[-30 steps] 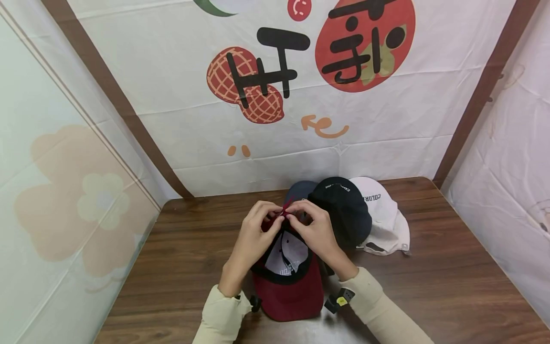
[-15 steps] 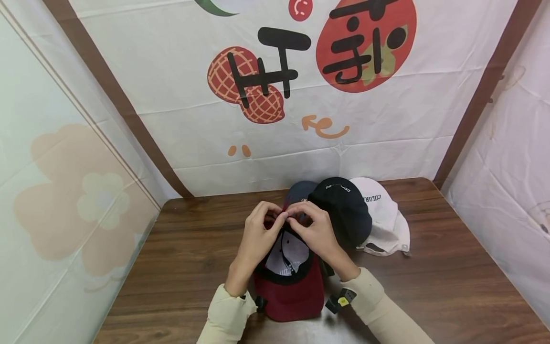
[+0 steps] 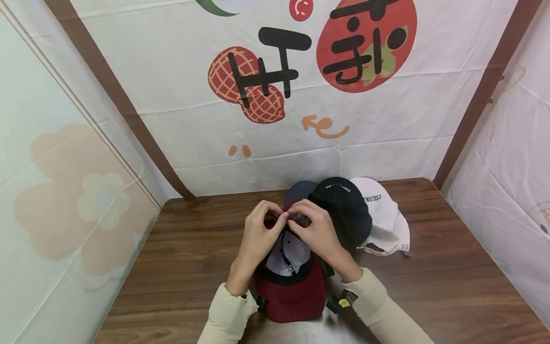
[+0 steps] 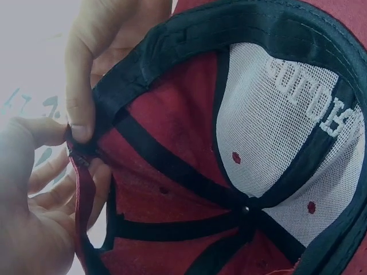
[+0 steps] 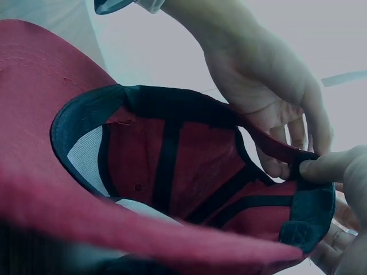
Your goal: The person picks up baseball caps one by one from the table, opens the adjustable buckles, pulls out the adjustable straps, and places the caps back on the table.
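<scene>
A dark red baseball cap [image 3: 294, 303] lies upside down with its brim toward me, the black sweatband and white mesh lining showing inside. My left hand [image 3: 259, 235] and right hand [image 3: 320, 231] meet at its far edge, fingertips pinching the back strap. In the left wrist view the thumb and fingers of both hands close on the strap [image 4: 85, 197] beside the back opening. The right wrist view shows the cap's black band [image 5: 312, 212] between the right thumb and fingers, with the left hand [image 5: 261, 77] on the other side of the opening.
Behind the hands several caps overlap on the wooden table [image 3: 189, 258]: a navy cap [image 3: 299, 190], a black cap [image 3: 341, 210] and a white cap [image 3: 388, 222]. A printed white cloth [image 3: 382, 153] hangs at the table's back edge, with more cloth on both sides.
My left hand and forearm have shifted slightly right, and the left thumb has come closer to the right fingertips. The cap has barely moved; both hands keep pinching its strap.
</scene>
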A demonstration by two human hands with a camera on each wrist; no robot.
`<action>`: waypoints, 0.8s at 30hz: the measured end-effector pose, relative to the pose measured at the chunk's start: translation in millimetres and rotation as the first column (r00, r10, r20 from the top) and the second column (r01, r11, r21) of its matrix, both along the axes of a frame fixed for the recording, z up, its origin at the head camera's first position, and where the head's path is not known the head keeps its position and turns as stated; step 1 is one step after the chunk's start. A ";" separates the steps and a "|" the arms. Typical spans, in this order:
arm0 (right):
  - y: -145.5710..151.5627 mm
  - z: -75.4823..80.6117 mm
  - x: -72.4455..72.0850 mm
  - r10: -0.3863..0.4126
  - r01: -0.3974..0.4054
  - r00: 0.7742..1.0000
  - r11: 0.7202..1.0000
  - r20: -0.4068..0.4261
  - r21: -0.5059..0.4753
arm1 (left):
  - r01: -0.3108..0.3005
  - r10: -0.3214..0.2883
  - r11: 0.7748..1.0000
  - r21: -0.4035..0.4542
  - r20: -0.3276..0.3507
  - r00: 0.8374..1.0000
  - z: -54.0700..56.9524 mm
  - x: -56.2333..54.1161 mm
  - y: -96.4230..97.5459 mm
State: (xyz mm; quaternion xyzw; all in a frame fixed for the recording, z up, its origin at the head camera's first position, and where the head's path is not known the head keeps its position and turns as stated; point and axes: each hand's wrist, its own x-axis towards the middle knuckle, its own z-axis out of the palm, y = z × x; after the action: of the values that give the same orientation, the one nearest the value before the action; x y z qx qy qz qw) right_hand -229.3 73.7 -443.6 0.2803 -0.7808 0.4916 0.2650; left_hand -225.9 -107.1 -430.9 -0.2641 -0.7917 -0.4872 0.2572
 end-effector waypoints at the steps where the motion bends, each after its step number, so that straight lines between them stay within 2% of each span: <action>1: -0.4 0.7 0.6 -0.006 0.006 1.000 1.000 -0.003 0.009 | -0.003 0.003 1.000 0.000 -0.002 1.000 0.4 0.2 0.0; 11: -3.0 2.6 1.0 -0.011 0.011 0.998 1.000 -0.058 0.003 | 0.000 0.000 1.000 0.001 -0.029 1.000 1.3 1.9 1.3; 24: -2.8 1.9 2.4 -0.003 0.003 0.998 1.000 -0.063 0.001 | 0.011 -0.010 1.000 0.007 -0.085 0.996 0.6 2.1 1.2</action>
State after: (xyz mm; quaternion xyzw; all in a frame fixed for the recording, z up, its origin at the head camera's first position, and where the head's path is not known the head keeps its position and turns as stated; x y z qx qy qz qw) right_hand -226.8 70.9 -441.8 0.2947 -0.7728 0.4815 0.2901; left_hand -223.8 -105.9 -430.3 -0.2875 -0.7768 -0.4800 0.2890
